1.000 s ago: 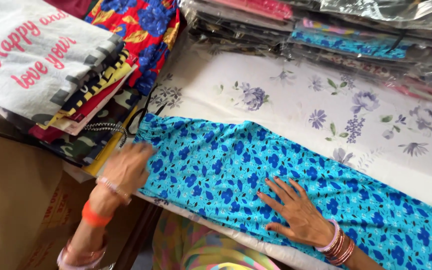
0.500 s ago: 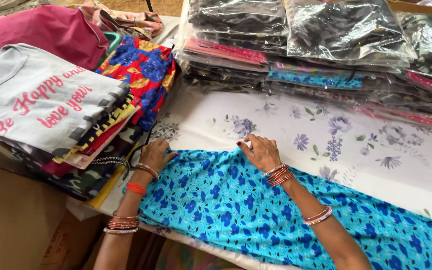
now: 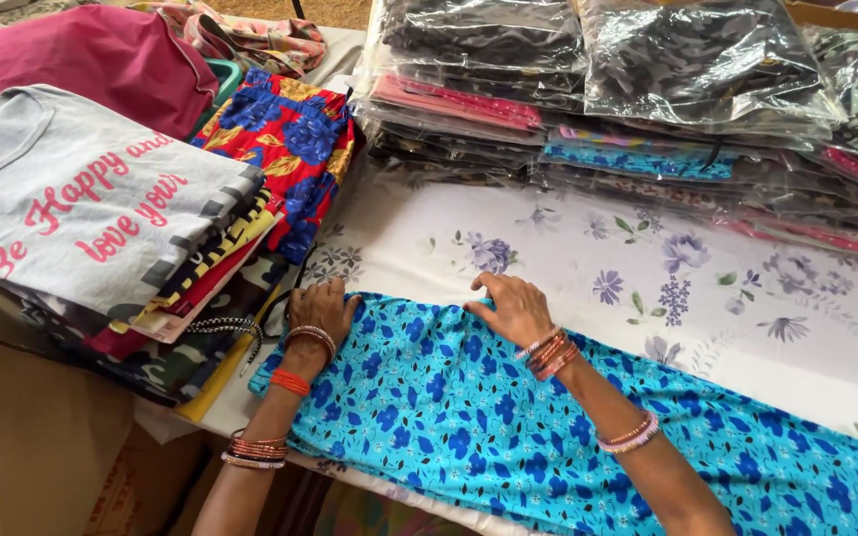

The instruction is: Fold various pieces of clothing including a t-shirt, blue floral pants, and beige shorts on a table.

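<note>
We see a turquoise garment (image 3: 508,417) printed with dark blue flowers, laid flat on a white sheet with pale purple flowers (image 3: 647,268); it runs from the middle of the view off toward 4 o'clock. Our left hand (image 3: 325,306) rests on the garment's top corner at its 9 o'clock end, fingers curled down over the edge. Whether they pinch the cloth or only press on it, we cannot tell. Our right hand (image 3: 511,304) lies on the upper edge of the same end, just toward 3 o'clock from the left hand, fingers bent over the hem and touching it; here too we cannot tell if the cloth is actually gripped. Both wrists carry bangles.

At 9 o'clock from the hands sits a stack of folded clothes, topped by a grey shirt with pink lettering (image 3: 71,199), with a red and blue floral piece (image 3: 295,139) beside it at about 11 o'clock. A dark pink garment (image 3: 101,55) lies beyond the grey shirt. From 12 to 2 o'clock, piles of clothes in clear plastic bags (image 3: 647,79) line the far edge of the sheet. A cardboard box (image 3: 22,447) stands at 8 o'clock.
</note>
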